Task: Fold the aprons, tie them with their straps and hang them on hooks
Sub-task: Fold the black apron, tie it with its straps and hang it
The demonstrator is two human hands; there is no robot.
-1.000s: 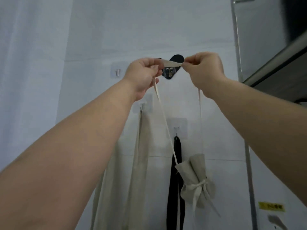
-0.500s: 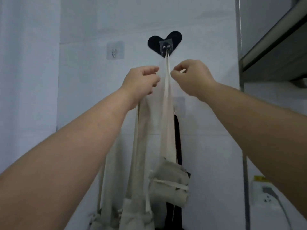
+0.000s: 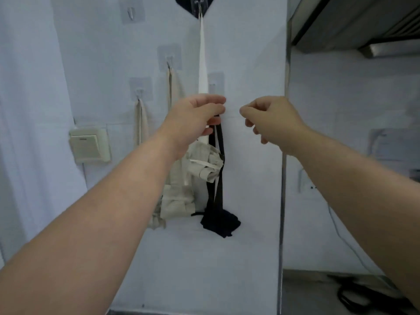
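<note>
The left hand (image 3: 195, 119) pinches the cream strap (image 3: 203, 64) between thumb and curled fingers. The right hand (image 3: 270, 119) hovers near it to the right, fingers loosely curled, holding nothing. From the left hand the strap runs straight up to the top hook (image 3: 199, 4), which sits on a dark heart-shaped pad (image 3: 181, 0). Just below the hand the tied cream apron bundle (image 3: 205, 165) hangs against the wall, partly hidden by the wrist.

The bundle looks soft and light, with no stiffness to hold its shape, and the thin strap would likely slide on the hook. The strap is the safer place to hold, since tugging the bundle could loosen its tie.

A black strap (image 3: 220, 155) lies right behind the cream one and carries a black apron bundle (image 3: 219, 221) lower down, so the two could easily be caught together. Another cream bundle (image 3: 175, 201) hangs to the lower left. Farther left are an empty hook (image 3: 130, 12) and a wall switch (image 3: 89, 144); a steel edge (image 3: 283, 178) bounds the right.
</note>
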